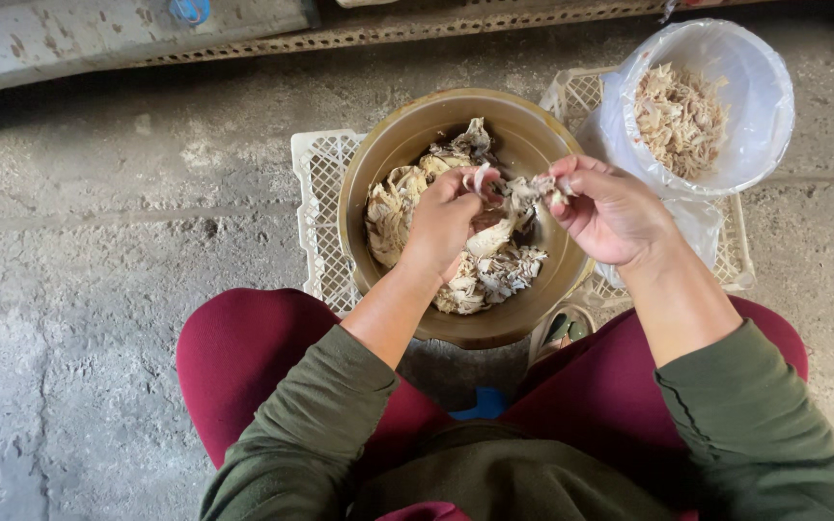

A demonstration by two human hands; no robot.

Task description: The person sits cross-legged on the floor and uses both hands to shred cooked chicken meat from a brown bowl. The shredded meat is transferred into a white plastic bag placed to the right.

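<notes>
Both hands work over a wide brass-coloured bowl (378, 164), pulling apart one piece of pale cooked meat (518, 193) held between them. The left hand (446, 222) is closed around the piece's near end, fingers curled tight, with a pale strip sticking up just above its knuckles. The right hand (610, 207) pinches the other end between thumb and fingertips, a narrow grip, so the piece stretches across the gap from one hand to the other. Directly beneath the grip lies the heap of meat chunks (407, 207) filling the bowl's bottom, much of it apparently in large pieces. Beyond the right hand, a white bucket lined with a clear bag (755, 96) holds a modest mound of fine shreds (678, 116). Judging by the two piles, some shredding is done and a good share is left.
</notes>
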